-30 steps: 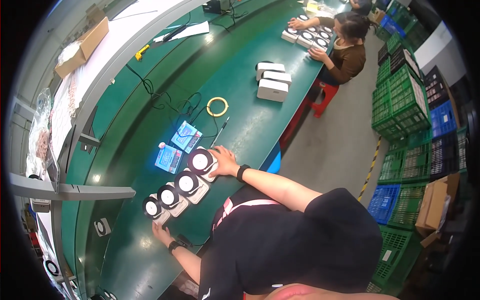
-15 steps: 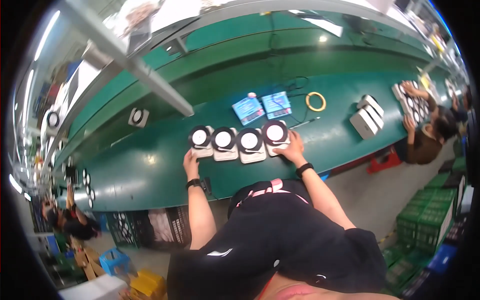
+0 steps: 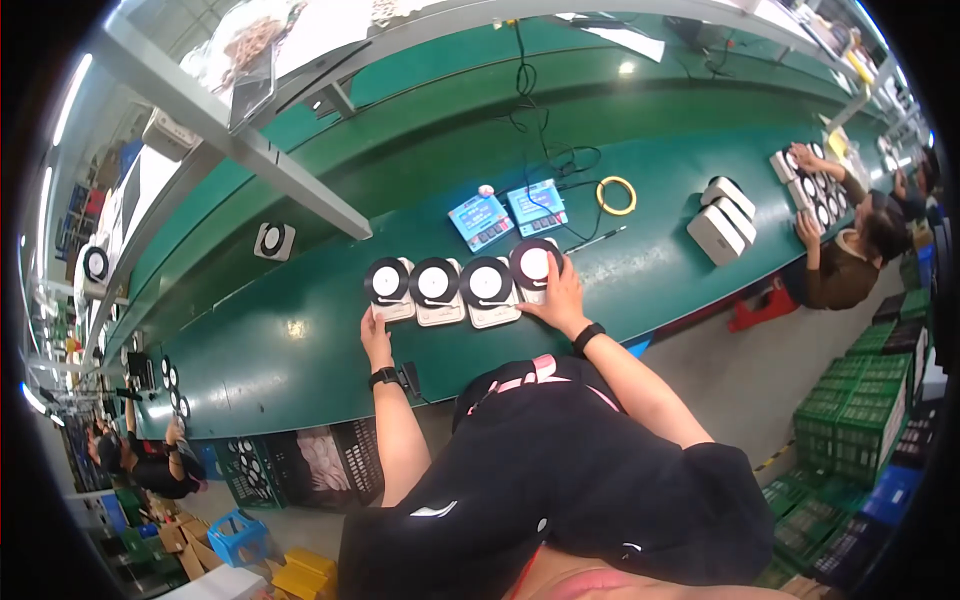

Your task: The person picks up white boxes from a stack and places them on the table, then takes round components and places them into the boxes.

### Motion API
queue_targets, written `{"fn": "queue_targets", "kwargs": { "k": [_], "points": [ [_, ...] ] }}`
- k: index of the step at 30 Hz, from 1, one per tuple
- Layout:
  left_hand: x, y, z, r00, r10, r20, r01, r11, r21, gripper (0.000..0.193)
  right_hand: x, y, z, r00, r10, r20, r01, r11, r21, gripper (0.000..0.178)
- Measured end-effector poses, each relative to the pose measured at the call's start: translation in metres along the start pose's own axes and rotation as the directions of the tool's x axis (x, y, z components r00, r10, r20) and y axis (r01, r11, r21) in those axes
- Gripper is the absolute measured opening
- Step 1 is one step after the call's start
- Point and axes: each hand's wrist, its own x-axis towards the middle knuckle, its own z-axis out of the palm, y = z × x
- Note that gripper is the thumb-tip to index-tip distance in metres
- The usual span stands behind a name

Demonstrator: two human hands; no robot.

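Several white mini turntables with black discs and white centres stand side by side in a row before me. My left hand [image 3: 377, 343] is at the near left corner of the leftmost turntable [image 3: 397, 311], its fingertips against the edge. At the other end, my right hand [image 3: 560, 302] spans the rightmost turntable [image 3: 531, 262], thumb toward the near side and fingers along its right side, covering part of the disc. Between them sit a second turntable [image 3: 437, 312] and a third [image 3: 490, 317], untouched. The rightmost one stands slightly farther back than its neighbours.
Beyond the row on the green bench [image 3: 330, 360] lie two blue box-shaped devices [image 3: 480, 218], cables and a yellow ring [image 3: 617, 196]. White units [image 3: 722, 232] stand at right, near a co-worker [image 3: 850, 250]. Another turntable [image 3: 273, 241] lies back left, beside a metal post [image 3: 310, 195].
My right hand has shifted farther over the rightmost turntable, its fingers now reaching up along the disc's right side. My left hand stays at the leftmost turntable. The whole view has shifted slightly.
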Motion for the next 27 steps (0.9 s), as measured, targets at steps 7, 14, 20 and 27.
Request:
{"fn": "queue_targets", "kwargs": {
  "k": [7, 14, 20, 27],
  "points": [
    [-0.001, 0.006, 0.003, 1.000, -0.022, -0.009, 0.022, 1.000, 0.014, 0.038, 0.005, 0.016, -0.007, 1.000, -0.009, 0.027, 0.007, 0.997, 0.070, 0.108],
    [0.006, 0.003, -0.007, 0.999, -0.016, 0.035, 0.015, 1.000, 0.007, 0.038, -0.007, 0.044, -0.036, 0.993, -0.056, 0.108, 0.038, 0.986, 0.163, 0.093],
    [-0.002, 0.011, -0.006, 0.993, -0.024, 0.113, 0.010, 0.992, 0.124, 0.037, -0.039, 0.109, -0.050, 0.958, 0.117, 0.261, -0.285, 0.322, 0.903, 0.071],
    [-0.014, -0.001, 0.002, 0.981, 0.052, 0.187, -0.075, 0.991, 0.115, 0.041, -0.076, 0.175, -0.093, 0.843, 0.488, 0.227, -0.190, -0.125, 0.974, 0.064]
  ]
}}
